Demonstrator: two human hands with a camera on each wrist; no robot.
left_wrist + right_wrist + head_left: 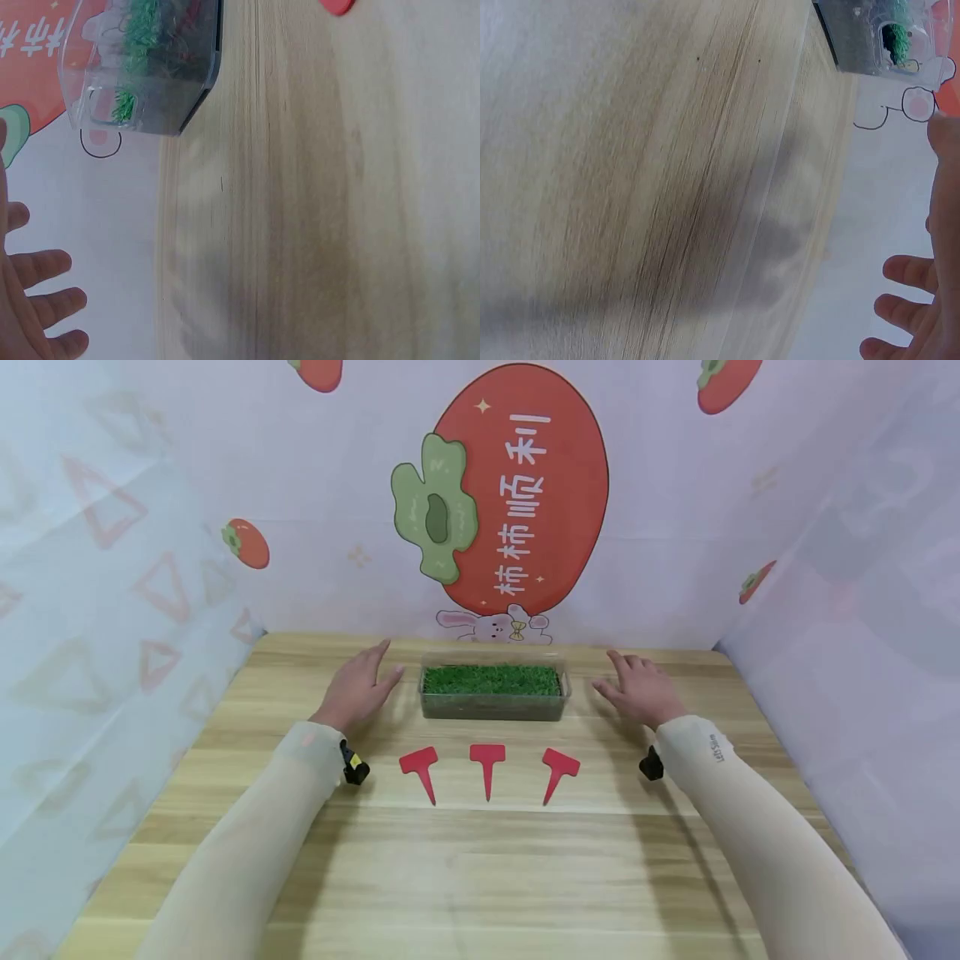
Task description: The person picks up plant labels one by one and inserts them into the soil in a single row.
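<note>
A clear plastic box (491,707) with green artificial grass (491,679) inside stands near the back of the table. To its left my left hand (360,687) hovers with fingers spread, apart from the box and holding nothing. On the other side my right hand (643,688) is likewise apart from it, its fingers loosely extended. Three red T-shaped plant labels lie in a row before the box: a left label (422,768), a middle label (487,764) and a right label (558,768). Both wrist views show the box's near end and loose, unfilled fingers.
The wooden table (480,877) ends at a printed backdrop (675,527) behind the box. Pale patterned sheets close in the left side (112,610) and right side (847,610). A small black device (354,764) sits at each wrist.
</note>
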